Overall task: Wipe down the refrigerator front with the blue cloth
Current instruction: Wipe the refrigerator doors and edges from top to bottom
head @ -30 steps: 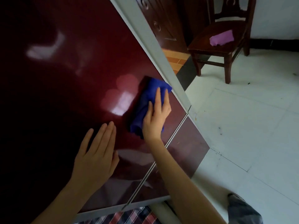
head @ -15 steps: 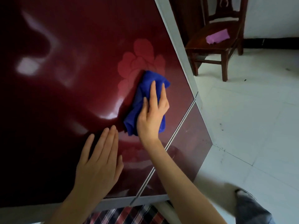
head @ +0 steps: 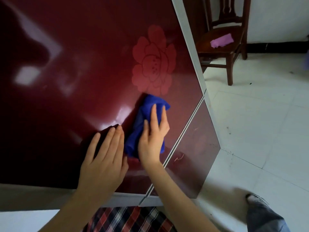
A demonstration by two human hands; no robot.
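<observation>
Blue cloth (head: 143, 113) slants up-right | right hand (head: 153, 139) flat, pressing it | left hand (head: 103, 162) flat

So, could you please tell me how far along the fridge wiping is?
Done: unclear; the glossy refrigerator front shows no wiped boundary. In hand: the right hand presses the blue cloth below the flower motif, left hand flat beside it. Left: seemingly the lower panel, where pale marks show.
</observation>
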